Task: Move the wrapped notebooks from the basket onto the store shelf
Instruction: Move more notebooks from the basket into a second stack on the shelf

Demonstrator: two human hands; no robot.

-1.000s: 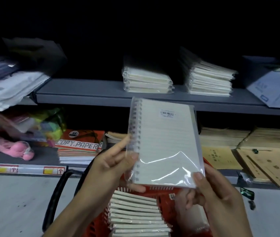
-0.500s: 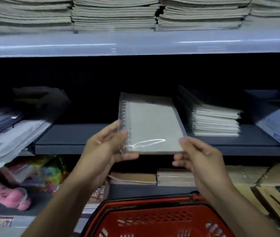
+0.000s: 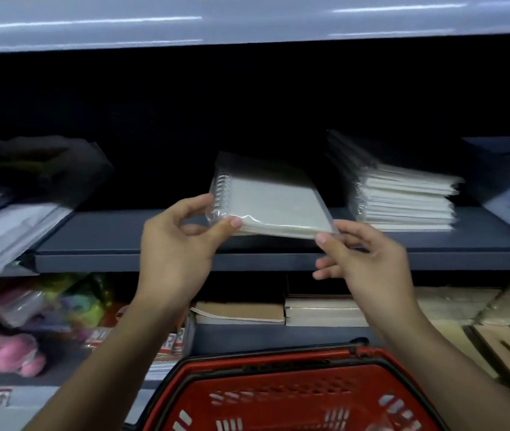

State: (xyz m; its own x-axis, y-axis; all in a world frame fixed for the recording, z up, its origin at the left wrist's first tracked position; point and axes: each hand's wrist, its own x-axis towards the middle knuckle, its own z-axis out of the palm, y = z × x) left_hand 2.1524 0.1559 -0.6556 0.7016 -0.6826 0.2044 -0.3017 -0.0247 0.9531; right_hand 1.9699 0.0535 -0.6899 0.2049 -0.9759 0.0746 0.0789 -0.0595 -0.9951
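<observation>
- L hand (image 3: 175, 244): I see thumb + fingers curled round near-left corner of the wrapped notebook (image 3: 271, 203), by the spiral; thumb tip on the front edge, forefinger up at the coil.
- R hand (image 3: 368, 262): thumb + forefinger pinch the notebook's near-right corner; other fingers loosely bent below, touching nothing I can make out.
- Notebook lies nearly flat, spiral to the left, over the grey shelf (image 3: 123, 241). Whether it sits on notebooks beneath, I can't tell; edge looks thick, blurry.
- Stack of wrapped notebooks (image 3: 403, 197) just right of it, apart, same shelf.
- Red basket (image 3: 278, 396) below the notebook, under both wrists.
- Pink toy (image 3: 17, 353) far left of basket, lower shelf.
- Vs 0.5 s ago: notebook gone from tilted face-up to nearly flat, further in over the shelf; both hands moved up + forward w/ it, grips unchanged.
- Vs 1 s ago: it was upright just above the basket.
</observation>
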